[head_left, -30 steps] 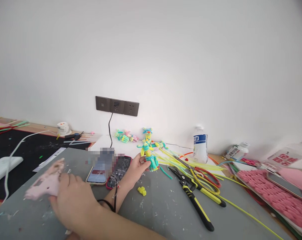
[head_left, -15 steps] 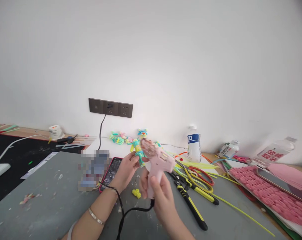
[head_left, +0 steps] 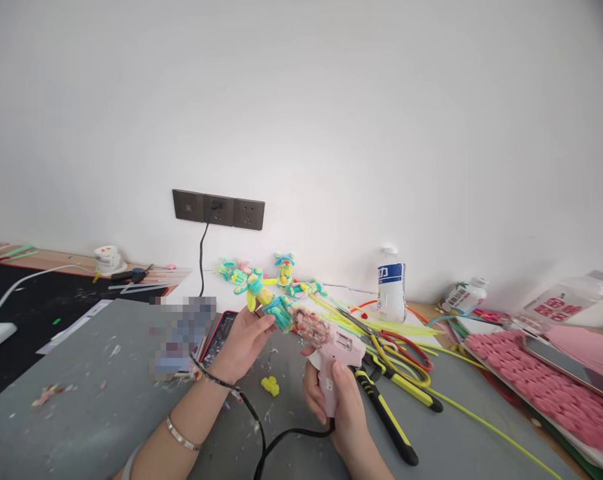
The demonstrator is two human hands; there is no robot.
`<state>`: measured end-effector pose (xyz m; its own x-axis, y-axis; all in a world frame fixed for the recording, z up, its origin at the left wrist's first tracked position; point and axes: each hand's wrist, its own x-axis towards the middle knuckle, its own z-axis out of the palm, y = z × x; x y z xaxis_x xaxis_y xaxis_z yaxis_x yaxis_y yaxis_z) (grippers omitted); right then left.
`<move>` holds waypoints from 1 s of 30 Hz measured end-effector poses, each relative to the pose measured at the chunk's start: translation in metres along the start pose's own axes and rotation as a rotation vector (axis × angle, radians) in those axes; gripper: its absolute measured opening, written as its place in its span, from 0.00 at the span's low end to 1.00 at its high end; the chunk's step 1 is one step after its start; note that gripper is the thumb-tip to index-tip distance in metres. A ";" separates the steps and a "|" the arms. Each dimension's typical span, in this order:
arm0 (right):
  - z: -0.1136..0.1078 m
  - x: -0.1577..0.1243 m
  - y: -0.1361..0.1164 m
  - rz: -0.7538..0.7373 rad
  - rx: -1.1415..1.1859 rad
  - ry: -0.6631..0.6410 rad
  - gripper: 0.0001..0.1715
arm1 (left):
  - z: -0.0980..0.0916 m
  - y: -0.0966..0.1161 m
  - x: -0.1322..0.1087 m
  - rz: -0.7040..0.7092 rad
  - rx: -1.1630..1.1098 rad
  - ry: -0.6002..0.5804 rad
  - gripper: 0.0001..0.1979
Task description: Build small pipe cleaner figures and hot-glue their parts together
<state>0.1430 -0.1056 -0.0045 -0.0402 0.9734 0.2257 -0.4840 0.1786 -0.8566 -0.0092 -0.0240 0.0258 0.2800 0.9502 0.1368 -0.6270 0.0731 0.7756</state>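
My left hand is closed on a yellow and teal pipe-cleaner figure, which it holds tilted above the mat. My right hand is wrapped round the handle of a pink hot glue gun. The gun's stained front end meets the teal end of the figure; whether they touch I cannot tell. From the handle's base a black cord runs down and loops over my left forearm. Below the figure a small yellow fuzzy piece lies on the mat.
Yellow-and-black pliers and red-and-yellow scissors lie right of the gun among yellow pipe cleaners. More small figures sit on white paper by the wall. A phone lies left; a white bottle stands behind.
The figure has tipped over to the left, its teal end now toward the gun. The glue gun has moved right and down, its front end now pointing left at the figure.
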 end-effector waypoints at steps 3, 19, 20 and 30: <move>-0.002 -0.001 0.000 -0.001 0.025 -0.040 0.26 | 0.000 0.000 -0.001 0.000 -0.032 -0.028 0.20; -0.005 -0.004 0.000 0.010 0.094 -0.143 0.25 | -0.008 -0.005 -0.001 -0.028 -0.171 0.021 0.19; -0.005 -0.004 0.000 0.006 0.095 -0.145 0.25 | -0.009 -0.004 -0.001 -0.034 -0.170 0.031 0.19; -0.002 -0.004 -0.001 0.006 0.085 -0.152 0.25 | -0.007 -0.004 -0.001 -0.021 -0.144 0.023 0.17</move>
<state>0.1455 -0.1089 -0.0058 -0.1715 0.9404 0.2937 -0.5555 0.1539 -0.8172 -0.0123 -0.0235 0.0187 0.2785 0.9546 0.1055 -0.7193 0.1346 0.6816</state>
